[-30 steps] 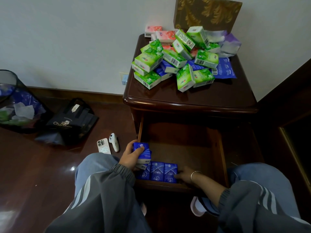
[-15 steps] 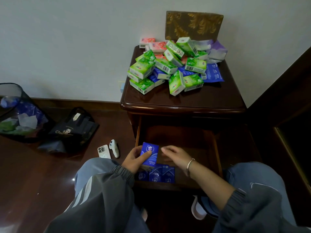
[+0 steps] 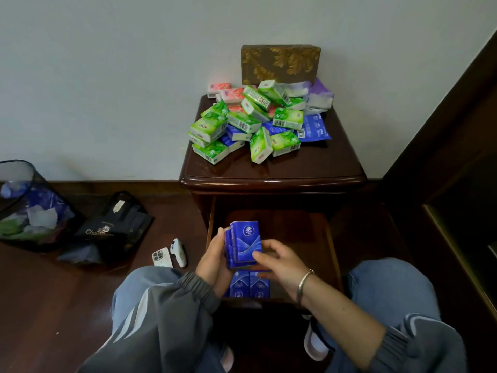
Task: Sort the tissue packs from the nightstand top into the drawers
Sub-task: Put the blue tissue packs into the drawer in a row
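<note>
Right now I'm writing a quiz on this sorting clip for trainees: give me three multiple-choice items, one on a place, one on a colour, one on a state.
1. Where does the white smartphone lie?
A. wooden floor
B. nightstand top
C. in the drawer

2. What colour are the tissue packs held in the hands?
A. green
B. blue
C. pink

3. The dark wooden nightstand drawer is:
A. shut
B. removed
C. pulled open

Key: 1 A, it lies on the floor beside a white controller. 2 B, left hand and right hand clasp blue packs. 3 C, blue packs show inside it.
</note>
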`<state>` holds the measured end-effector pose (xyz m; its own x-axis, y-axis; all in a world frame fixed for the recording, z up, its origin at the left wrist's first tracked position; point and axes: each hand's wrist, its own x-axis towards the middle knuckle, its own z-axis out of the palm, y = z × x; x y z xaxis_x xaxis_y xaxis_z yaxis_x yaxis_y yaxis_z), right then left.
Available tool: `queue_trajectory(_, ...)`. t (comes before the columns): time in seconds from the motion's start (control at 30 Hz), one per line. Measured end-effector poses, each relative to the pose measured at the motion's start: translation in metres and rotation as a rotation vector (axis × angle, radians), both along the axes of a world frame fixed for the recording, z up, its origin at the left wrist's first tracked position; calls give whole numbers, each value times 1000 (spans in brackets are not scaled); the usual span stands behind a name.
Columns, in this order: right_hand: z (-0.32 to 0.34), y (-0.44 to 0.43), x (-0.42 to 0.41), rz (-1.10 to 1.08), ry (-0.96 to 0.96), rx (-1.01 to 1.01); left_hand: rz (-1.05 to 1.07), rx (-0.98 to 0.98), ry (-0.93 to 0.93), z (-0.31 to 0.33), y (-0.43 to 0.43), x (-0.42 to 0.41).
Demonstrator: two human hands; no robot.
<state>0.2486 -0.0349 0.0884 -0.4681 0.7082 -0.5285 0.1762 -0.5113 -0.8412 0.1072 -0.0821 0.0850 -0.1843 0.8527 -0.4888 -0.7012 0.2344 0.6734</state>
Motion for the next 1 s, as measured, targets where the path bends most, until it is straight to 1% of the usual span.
queue_trajectory(0.13,2,4,9,-13,78,-88,42,-2,2,3,1,3)
queue_trajectory(0.3,-1,9,15,-61,232,-263,109,19,-4,1,0,4)
queue_trajectory(0.37,-2,13,20,-62,268,-286,134,9,5,-1,0,2)
queue_trajectory(0.43,-4,18,24,-44,258,-269,151,-5,21,-3,0,2)
queue_trajectory(0.53,-8,20,25,28,193,-230,157,-13,18,-5,2,3)
queue_trajectory(0.63,-14,16,19,74,76,-182,168,-35,29,-7,4,7)
queue_trajectory(0.73,-15,11,13,73,-29,-103,120,-97,111,-11,3,14)
queue_trajectory(0.8,-16,5,9,35,-73,-62,140,-146,152,-16,3,18)
queue_trajectory(0.87,-19,-1,7,-50,-49,-122,208,-149,89,-20,5,19)
queue_trajectory(0.93,-20,-4,5,-68,29,-248,246,-135,25,-21,7,19)
queue_trajectory(1.0,-21,-5,2,-93,118,-321,214,-136,60,-25,8,20)
